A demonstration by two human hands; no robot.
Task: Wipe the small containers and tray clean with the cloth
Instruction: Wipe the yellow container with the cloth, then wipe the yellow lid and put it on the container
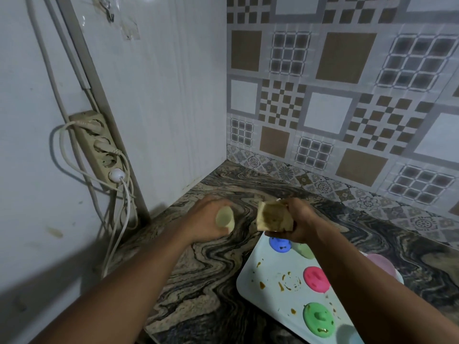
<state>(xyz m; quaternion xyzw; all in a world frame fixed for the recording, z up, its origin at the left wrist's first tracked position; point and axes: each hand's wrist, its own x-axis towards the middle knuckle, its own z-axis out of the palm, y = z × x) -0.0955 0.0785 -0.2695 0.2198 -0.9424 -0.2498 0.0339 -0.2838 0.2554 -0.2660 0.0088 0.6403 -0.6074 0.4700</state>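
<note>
Pale yellow container (224,219) in left grip (205,220), stained cloth (273,217) in right grip (299,223)

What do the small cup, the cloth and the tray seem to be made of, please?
The cup looks like matte plastic: pale yellow-green, evenly coloured, thin-walled. The cloth looks like soft fabric or sponge cloth, yellowish with brown stains, folded thickly; which one is unclear. The tray seems smooth pale plastic, with a rounded corner and a faint sheen.
</note>
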